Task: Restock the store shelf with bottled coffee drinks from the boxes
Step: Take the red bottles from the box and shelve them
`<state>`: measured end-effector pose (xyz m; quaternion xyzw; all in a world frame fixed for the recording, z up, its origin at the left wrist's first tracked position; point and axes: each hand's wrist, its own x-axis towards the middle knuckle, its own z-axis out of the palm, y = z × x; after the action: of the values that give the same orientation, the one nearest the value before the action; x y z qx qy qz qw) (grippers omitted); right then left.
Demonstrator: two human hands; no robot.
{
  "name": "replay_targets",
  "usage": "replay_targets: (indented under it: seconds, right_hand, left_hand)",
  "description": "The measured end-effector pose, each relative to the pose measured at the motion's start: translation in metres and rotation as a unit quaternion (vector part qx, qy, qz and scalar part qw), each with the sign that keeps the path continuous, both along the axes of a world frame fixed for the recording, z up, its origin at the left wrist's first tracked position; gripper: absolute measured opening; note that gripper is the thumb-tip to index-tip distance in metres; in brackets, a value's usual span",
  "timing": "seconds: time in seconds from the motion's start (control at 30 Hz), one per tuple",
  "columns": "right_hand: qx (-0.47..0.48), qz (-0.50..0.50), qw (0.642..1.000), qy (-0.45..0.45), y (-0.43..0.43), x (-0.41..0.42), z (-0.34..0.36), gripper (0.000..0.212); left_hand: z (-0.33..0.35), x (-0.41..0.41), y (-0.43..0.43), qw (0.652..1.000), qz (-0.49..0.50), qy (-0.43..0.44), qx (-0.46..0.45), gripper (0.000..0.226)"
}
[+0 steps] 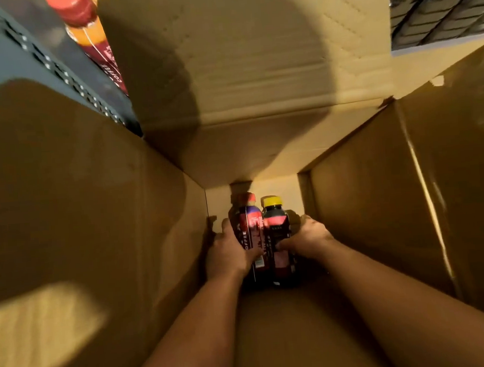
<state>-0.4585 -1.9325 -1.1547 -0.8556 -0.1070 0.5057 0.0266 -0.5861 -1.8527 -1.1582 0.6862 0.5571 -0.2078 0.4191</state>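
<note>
Left hand [228, 254], right hand [310, 234] seemingly grip bottles [252, 225] inside box [93, 199].

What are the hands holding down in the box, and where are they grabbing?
The left hand grips the red-capped bottle round its labelled middle; the right hand grips the yellow-capped bottle the same way.

The brown cardboard box [93, 208] closes in with tall walls left and right, leaving one narrow shaft. At its far end, a red-capped dark coffee bottle [247, 220] and a yellow-capped dark bottle [275, 221] sit touching. The left hand [228, 253] and right hand [310, 233] fill the gaps beside them. The nearer floor lies bare.
</note>
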Motion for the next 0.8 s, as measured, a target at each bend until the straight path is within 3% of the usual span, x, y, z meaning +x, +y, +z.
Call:
replay_targets:
  seconds: [0.17,0.4,0.57,0.8]
  right_hand:
    - [0.007,-0.063,0.997,0.049,0.003,-0.003,-0.022,0.059]
    - [-0.002,-0.063,0.997,0.037,0.007,0.000,-0.019,0.059]
    - [0.050,-0.063,0.997,0.008,0.000,0.005,0.035,0.056]
    - [0.144,-0.128,0.981,-0.004,-0.006,0.005,0.158,0.050]
  left_hand:
    - [-0.018,0.004,-0.001,0.994,0.058,-0.024,-0.093,0.068]
    - [-0.013,0.009,0.003,0.994,0.055,0.005,-0.093,0.040]
    - [0.036,0.013,0.001,0.991,0.087,-0.008,-0.097,0.045]
    - [0.156,0.016,-0.003,0.988,0.111,-0.079,-0.071,0.053]
